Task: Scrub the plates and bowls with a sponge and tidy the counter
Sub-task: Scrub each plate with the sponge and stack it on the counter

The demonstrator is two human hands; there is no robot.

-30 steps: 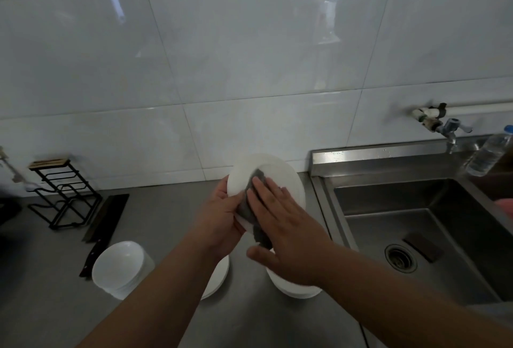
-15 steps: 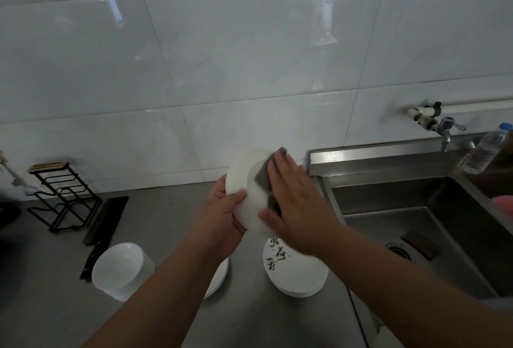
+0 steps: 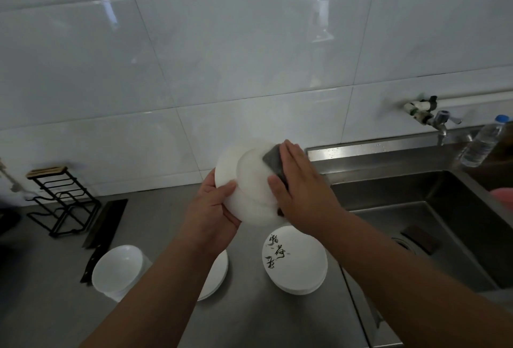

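Mostly hidden sponge (image 3: 270, 157) under right hand (image 3: 301, 191)

Wht plate (image 3: 251, 181), grey sponge (image 3: 273, 159); blk script on plates (image 3: 298, 261).

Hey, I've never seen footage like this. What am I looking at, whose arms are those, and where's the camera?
There is no machine here. These are a person's two bare arms, filmed by one wide-angle camera worn on the head, looking down at a steel counter beside a sink. The left hand grips a white plate by its rim, tilted up. The right hand presses a grey sponge flat against it. On the counter lie a stack of plates with black brush writing, a stack of white bowls, another plate pile partly hidden by the left arm, a knife and a black wire rack.
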